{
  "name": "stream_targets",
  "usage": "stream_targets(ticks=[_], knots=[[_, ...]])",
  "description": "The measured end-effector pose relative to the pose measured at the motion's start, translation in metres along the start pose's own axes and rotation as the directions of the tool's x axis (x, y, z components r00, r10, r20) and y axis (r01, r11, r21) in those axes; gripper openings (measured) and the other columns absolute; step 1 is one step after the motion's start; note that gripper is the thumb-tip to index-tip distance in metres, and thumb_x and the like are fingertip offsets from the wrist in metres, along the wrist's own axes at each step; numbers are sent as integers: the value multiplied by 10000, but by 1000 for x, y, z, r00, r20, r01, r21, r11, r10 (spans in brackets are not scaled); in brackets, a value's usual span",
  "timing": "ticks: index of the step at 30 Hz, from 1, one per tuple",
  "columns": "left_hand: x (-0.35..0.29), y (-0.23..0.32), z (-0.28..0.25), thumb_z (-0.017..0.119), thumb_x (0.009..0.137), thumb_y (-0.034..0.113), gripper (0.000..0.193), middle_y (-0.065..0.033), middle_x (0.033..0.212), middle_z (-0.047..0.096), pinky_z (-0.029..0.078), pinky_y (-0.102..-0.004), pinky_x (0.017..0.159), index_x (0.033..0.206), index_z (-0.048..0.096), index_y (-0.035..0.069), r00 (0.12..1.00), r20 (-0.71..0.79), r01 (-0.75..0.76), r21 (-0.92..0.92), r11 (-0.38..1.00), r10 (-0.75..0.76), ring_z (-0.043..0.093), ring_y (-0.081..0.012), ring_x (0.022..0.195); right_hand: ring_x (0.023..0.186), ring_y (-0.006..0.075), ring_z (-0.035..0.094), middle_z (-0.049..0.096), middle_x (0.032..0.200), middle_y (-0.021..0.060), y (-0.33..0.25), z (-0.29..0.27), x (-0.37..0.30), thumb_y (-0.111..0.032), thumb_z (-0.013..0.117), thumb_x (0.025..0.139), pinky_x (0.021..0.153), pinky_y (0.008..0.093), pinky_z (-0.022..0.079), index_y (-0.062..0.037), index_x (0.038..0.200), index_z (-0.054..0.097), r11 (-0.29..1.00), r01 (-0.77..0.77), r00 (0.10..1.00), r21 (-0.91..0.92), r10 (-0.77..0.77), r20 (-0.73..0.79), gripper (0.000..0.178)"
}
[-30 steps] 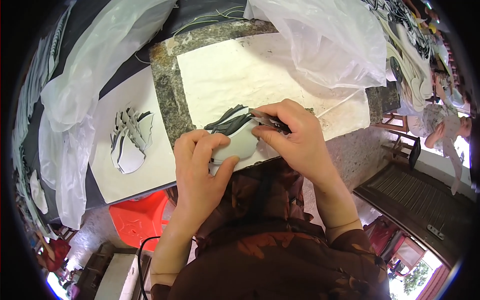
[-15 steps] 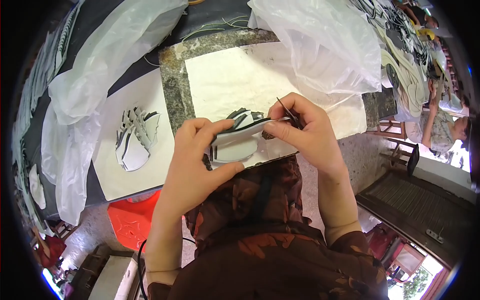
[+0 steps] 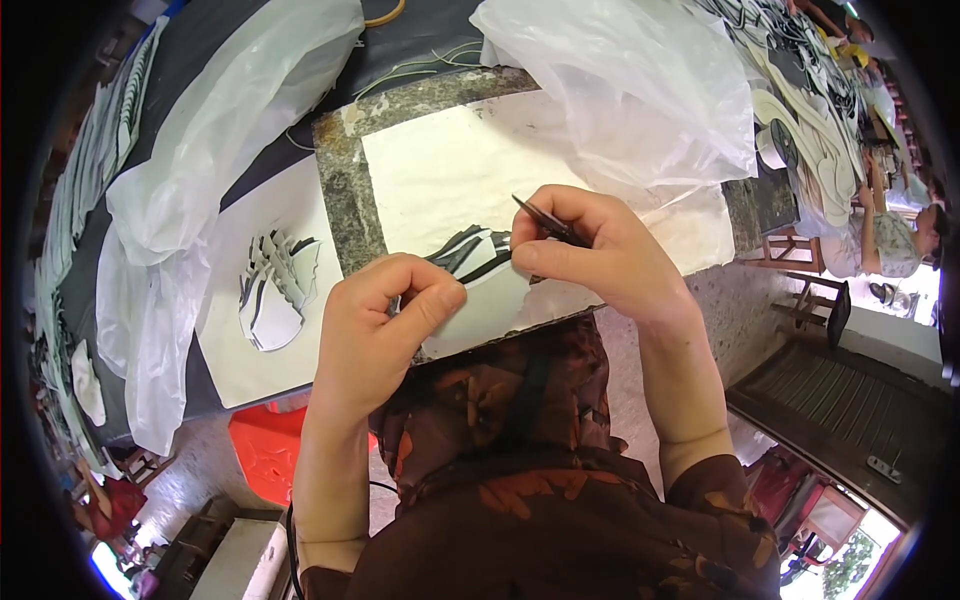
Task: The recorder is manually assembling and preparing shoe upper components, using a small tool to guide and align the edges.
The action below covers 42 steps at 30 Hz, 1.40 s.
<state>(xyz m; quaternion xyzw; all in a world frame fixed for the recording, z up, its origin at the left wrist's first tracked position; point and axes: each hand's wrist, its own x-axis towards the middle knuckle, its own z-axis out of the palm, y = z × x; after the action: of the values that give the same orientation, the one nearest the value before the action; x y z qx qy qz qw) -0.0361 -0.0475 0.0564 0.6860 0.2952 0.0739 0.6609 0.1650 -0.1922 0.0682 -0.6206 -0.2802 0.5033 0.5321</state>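
Note:
My left hand (image 3: 368, 325) is closed, its thumb and forefinger pinching a curved light grey sheet piece with a black edge (image 3: 488, 303). More grey, white and black cut pieces (image 3: 470, 248) show just behind it, at the near edge of the white sheet. Between the fingers of my right hand (image 3: 605, 250) is a slim dark pointed tool (image 3: 545, 217), its tip directed up and left. The right thumb and fingertips are at the right end of the grey piece; whether they grip it too, I cannot tell.
A fanned pile of similar pieces (image 3: 272, 308) lies on a pale sheet (image 3: 235, 375) to the left. Clear plastic bags (image 3: 640, 90) flank the white work sheet (image 3: 430, 160). A red stool (image 3: 262, 450) stands below the table; other people work at far right.
My left thumb has come up onto the piece, which now faces me more flatly. The right hand has shifted slightly left, and the tool's tip points further left.

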Motion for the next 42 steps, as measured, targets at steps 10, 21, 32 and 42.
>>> stream_targets(ticks=[10, 21, 32, 42], knots=[[31, 35, 5, 798, 909, 253, 289, 13, 829, 659, 446, -221, 658, 1014, 735, -9, 932, 257, 201, 224, 954, -256, 559, -46, 737, 872, 110, 628, 683, 923, 23, 5, 2, 1, -143, 694, 972, 789, 262, 511, -15, 1015, 705, 989, 123, 990, -77, -118, 74, 136], [26, 14, -7, 751, 922, 94, 200, -32, 939, 736, 518, -222, 708, 1096, 739, -5, 933, 248, 317, -225, 921, -260, 655, -72, 790, 1199, 294, 603, 641, 1253, 113, 10, -8, -10, -172, 723, 875, 1059, 492, 418, -108, 1079, 739, 140, 401, 832, -905, -469, 296, 214], [-27, 16, -42, 705, 901, 10, 167, -50, 905, 725, 534, -226, 700, 1066, 713, -15, 987, -11, 129, -526, 841, -159, 672, -91, 775, 874, 297, 656, 687, 949, 64, -25, 42, 15, -119, 718, 876, 786, 409, 511, -96, 1147, 736, 484, 509, 853, -712, -396, 341, 273], [-32, -12, -23, 720, 941, 21, 204, 4, 921, 686, 491, -203, 731, 1144, 713, -3, 983, 29, 166, -563, 810, -181, 609, -51, 808, 923, 328, 687, 725, 967, 96, 1, 46, 13, -188, 673, 968, 808, 395, 532, -78, 1154, 718, 759, 367, 926, -538, -243, 290, 221]])
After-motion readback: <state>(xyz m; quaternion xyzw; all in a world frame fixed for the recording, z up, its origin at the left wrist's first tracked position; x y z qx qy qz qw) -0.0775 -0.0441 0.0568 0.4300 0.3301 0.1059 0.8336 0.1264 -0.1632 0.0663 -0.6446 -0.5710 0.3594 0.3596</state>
